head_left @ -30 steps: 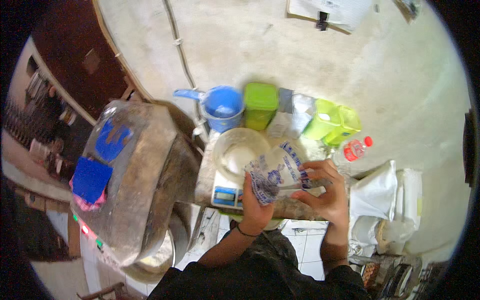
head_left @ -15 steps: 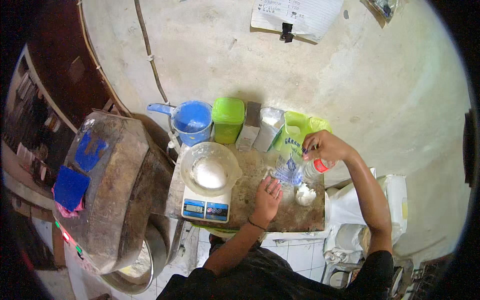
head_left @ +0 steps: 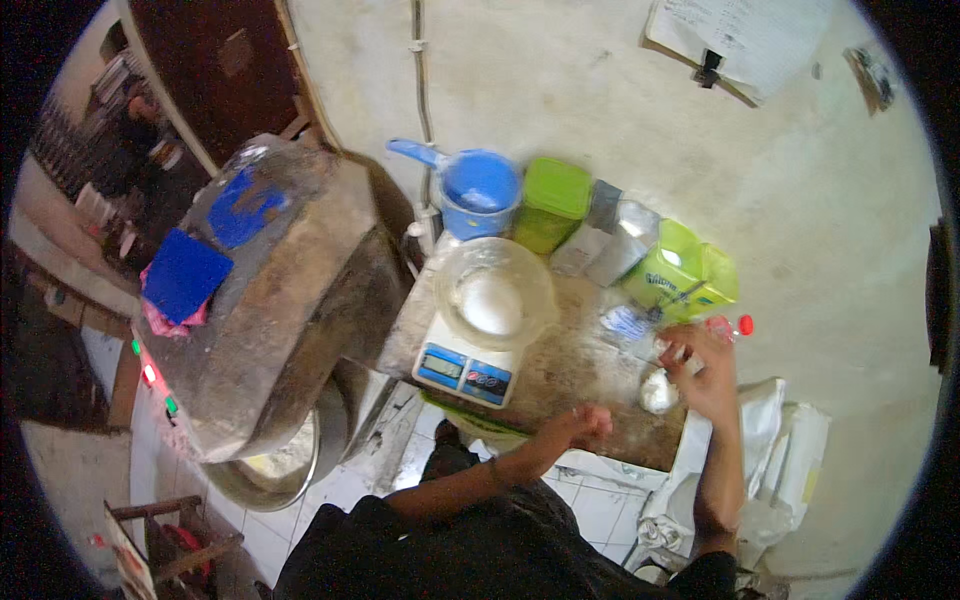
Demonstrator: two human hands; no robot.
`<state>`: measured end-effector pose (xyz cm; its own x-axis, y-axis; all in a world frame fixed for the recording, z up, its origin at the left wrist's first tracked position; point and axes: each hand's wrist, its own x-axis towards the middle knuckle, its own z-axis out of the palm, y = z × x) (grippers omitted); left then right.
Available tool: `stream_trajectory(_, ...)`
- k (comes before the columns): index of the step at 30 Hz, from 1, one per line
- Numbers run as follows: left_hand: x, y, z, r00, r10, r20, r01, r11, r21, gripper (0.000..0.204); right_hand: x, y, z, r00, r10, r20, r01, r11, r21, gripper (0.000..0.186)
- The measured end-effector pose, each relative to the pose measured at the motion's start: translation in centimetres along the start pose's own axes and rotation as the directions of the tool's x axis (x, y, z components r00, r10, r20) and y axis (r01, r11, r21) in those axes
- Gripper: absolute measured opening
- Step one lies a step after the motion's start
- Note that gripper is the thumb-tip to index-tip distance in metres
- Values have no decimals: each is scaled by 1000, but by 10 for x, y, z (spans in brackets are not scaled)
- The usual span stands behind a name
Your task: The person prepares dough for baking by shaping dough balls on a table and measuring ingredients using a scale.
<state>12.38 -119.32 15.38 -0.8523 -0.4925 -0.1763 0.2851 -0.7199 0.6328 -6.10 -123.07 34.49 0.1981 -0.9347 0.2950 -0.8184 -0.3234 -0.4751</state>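
Note:
My right hand (head_left: 705, 375) hovers over the right end of the worktable, beside an open white packet or lump (head_left: 658, 392). Its fingers are bent and parted, with nothing visible between them. Near the table's front edge, my left hand (head_left: 580, 427) is smeared by motion, and I see nothing in it. A clear bag with blue print (head_left: 625, 322) lies behind the hands, against a lime-green container (head_left: 680, 265). Just past my right hand shows a clear jar with a red lid (head_left: 742, 325). On a digital scale (head_left: 465, 375), a translucent bowl (head_left: 540, 300) holds white powder (head_left: 490, 303).
Along the wall stand a blue dipper (head_left: 480, 190), a green lidded tub (head_left: 553, 200) and opened packets (head_left: 615, 245). At left, a bulky machine (head_left: 290, 270) sits above a metal bowl (head_left: 325, 450). White sacks (head_left: 760, 450) stand right of the worktable (head_left: 575, 365).
The view has swung, shifting the scene rightward. My left hand has drawn back from the printed bag toward the table's front edge. My right hand has come down from the green container toward the white lump.

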Motion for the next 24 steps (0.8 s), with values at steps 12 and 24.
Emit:
stream_trajectory(12,-249,-72,-135,449,430,-783,-199,903,382,30,29,26,189,882,-471,16,454,839,-299,37)
stream_trajectory(24,-433,-583,-63,24,-447,-894,-297,851,-434,30,-17,-81,203,632,-756,171,769,638,-20,6)
